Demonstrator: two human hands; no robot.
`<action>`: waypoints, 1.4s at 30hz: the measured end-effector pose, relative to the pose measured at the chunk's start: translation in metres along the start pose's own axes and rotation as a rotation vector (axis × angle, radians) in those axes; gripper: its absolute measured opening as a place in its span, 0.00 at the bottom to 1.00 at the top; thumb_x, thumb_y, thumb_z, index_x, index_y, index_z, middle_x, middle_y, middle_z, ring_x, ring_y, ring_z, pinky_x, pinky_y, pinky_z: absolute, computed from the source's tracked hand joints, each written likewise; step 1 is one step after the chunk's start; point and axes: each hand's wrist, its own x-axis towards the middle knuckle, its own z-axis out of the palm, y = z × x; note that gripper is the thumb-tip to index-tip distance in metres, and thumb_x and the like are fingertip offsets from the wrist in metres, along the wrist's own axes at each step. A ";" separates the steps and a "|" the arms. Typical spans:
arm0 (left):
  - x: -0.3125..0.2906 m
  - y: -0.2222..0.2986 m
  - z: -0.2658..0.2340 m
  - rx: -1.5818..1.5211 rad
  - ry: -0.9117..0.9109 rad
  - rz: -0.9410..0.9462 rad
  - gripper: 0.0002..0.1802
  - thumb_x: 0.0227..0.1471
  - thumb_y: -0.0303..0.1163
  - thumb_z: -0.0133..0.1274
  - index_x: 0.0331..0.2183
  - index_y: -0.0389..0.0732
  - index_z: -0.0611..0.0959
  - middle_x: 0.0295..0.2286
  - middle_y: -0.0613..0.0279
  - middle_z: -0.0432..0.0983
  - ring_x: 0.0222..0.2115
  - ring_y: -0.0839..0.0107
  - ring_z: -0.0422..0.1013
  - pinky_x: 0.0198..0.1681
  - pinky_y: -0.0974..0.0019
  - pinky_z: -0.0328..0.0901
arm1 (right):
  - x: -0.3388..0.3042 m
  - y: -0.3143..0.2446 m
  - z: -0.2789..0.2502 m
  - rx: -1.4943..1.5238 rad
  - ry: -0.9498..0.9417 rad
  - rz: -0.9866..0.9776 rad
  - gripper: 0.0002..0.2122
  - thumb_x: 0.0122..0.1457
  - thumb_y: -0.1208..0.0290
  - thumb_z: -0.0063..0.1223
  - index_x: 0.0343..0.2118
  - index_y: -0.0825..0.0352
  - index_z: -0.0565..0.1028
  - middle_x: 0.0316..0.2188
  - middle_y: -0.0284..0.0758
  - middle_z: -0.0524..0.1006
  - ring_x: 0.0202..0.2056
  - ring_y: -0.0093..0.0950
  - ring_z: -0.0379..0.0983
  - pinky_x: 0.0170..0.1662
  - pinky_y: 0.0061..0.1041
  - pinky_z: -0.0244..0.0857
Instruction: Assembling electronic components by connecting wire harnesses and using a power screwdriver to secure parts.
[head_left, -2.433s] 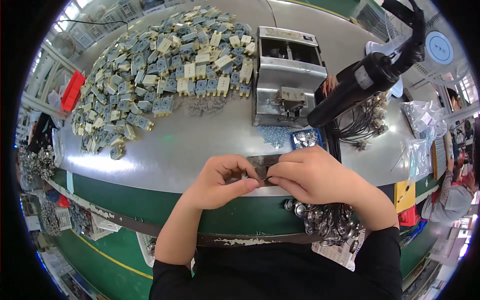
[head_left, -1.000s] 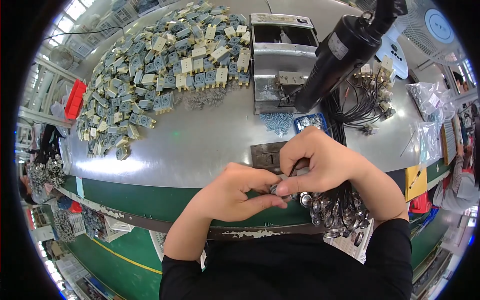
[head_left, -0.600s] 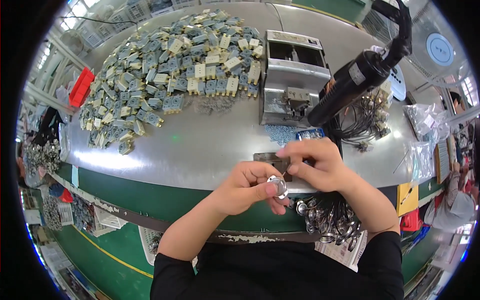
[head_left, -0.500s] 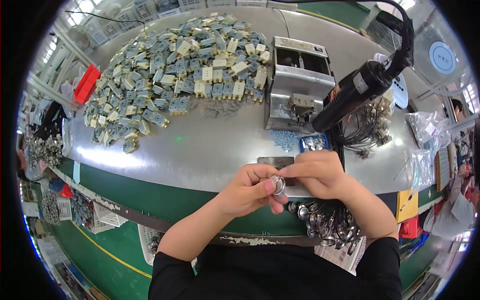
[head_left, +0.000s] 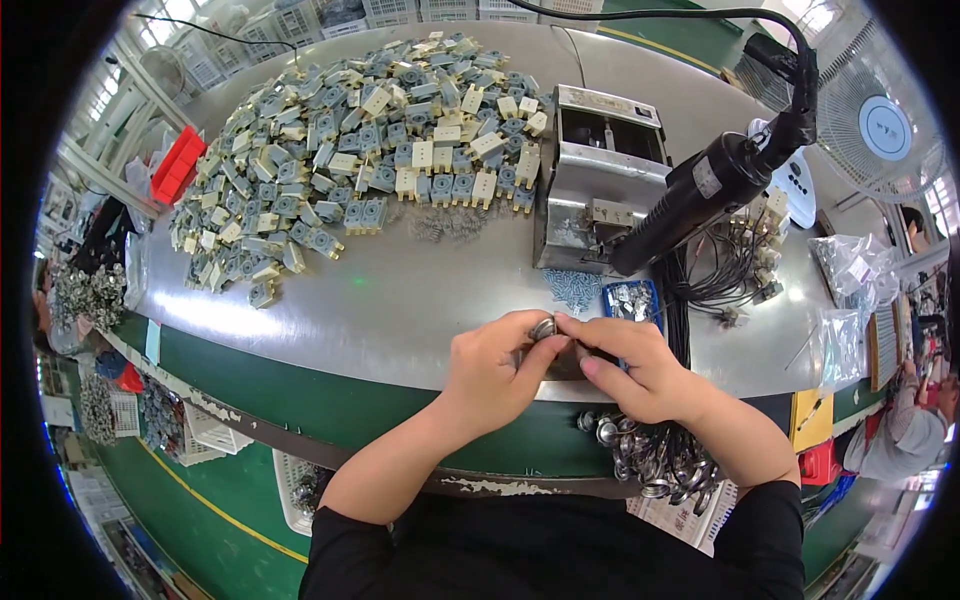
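Above the front edge of the metal tabletop, my left hand grips a small round shiny metal part between thumb and fingers. My right hand meets it from the other side, thumb and fingers closed in a pinch. What the right fingers hold is too small and partly hidden. Below the hands lies a dark metal block, mostly covered by them. Just beyond the right hand sits a blue tray of small metal pieces, beside a heap of bluish screws.
A black electric screwdriver hangs tilted by a metal screw feeder. Grey and cream blocks form a large pile at back left. Round metal parts on black cables bunch at the front edge. A fan stands right.
Both hands have shifted slightly up and away from me. My left hand has turned, tipping the round part and covering more of it; the right thumb now shows beneath its fingers.
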 end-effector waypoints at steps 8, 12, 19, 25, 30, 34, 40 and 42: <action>0.007 -0.018 -0.009 -0.383 -0.196 -0.122 0.10 0.70 0.29 0.53 0.44 0.29 0.80 0.31 0.54 0.85 0.33 0.70 0.82 0.36 0.69 0.76 | 0.001 -0.012 -0.010 0.103 -0.017 0.311 0.18 0.65 0.78 0.55 0.57 0.75 0.77 0.36 0.49 0.83 0.35 0.42 0.82 0.42 0.33 0.73; 0.006 -0.016 -0.015 -0.827 -0.394 -0.334 0.14 0.72 0.34 0.49 0.41 0.32 0.81 0.29 0.56 0.83 0.30 0.68 0.82 0.35 0.66 0.76 | 0.006 -0.013 -0.019 0.002 -0.121 0.194 0.17 0.64 0.79 0.55 0.55 0.76 0.78 0.34 0.49 0.83 0.34 0.42 0.82 0.40 0.33 0.73; 0.006 -0.021 -0.012 -0.804 -0.398 -0.302 0.16 0.73 0.36 0.47 0.43 0.32 0.80 0.31 0.53 0.83 0.30 0.65 0.82 0.36 0.63 0.76 | 0.010 -0.015 -0.020 0.064 -0.151 0.197 0.17 0.63 0.80 0.55 0.55 0.77 0.78 0.33 0.49 0.82 0.32 0.42 0.81 0.38 0.33 0.72; 0.014 -0.004 -0.045 -0.476 -0.353 -0.269 0.17 0.68 0.37 0.55 0.46 0.32 0.82 0.30 0.53 0.85 0.32 0.62 0.83 0.35 0.63 0.75 | 0.016 -0.023 -0.027 0.033 -0.259 0.361 0.25 0.60 0.72 0.64 0.60 0.71 0.77 0.25 0.42 0.79 0.26 0.38 0.76 0.35 0.34 0.69; 0.026 -0.034 -0.125 1.003 0.326 -0.013 0.20 0.56 0.37 0.64 0.49 0.40 0.84 0.41 0.54 0.82 0.43 0.54 0.78 0.41 0.55 0.73 | -0.008 -0.001 -0.046 -0.599 -0.240 0.286 0.22 0.49 0.70 0.70 0.49 0.66 0.81 0.28 0.42 0.78 0.34 0.46 0.77 0.43 0.43 0.71; 0.005 -0.079 -0.180 1.351 0.365 -0.086 0.22 0.54 0.32 0.61 0.52 0.44 0.84 0.49 0.59 0.78 0.51 0.56 0.73 0.49 0.54 0.70 | -0.013 0.010 -0.045 -0.757 -0.258 0.283 0.14 0.48 0.75 0.65 0.39 0.68 0.82 0.35 0.42 0.79 0.35 0.47 0.76 0.42 0.43 0.72; -0.008 -0.082 -0.204 1.215 0.227 0.116 0.18 0.50 0.25 0.63 0.46 0.44 0.87 0.48 0.58 0.78 0.52 0.54 0.72 0.54 0.52 0.68 | -0.018 0.019 -0.048 -0.736 -0.291 0.331 0.14 0.45 0.76 0.68 0.38 0.68 0.80 0.36 0.43 0.78 0.40 0.49 0.76 0.44 0.43 0.71; -0.006 -0.078 -0.208 1.114 0.182 0.168 0.18 0.49 0.24 0.63 0.44 0.43 0.87 0.48 0.56 0.79 0.52 0.52 0.72 0.54 0.51 0.68 | -0.017 0.017 -0.052 -0.722 -0.309 0.349 0.14 0.45 0.76 0.68 0.37 0.69 0.80 0.35 0.43 0.77 0.40 0.49 0.76 0.44 0.43 0.71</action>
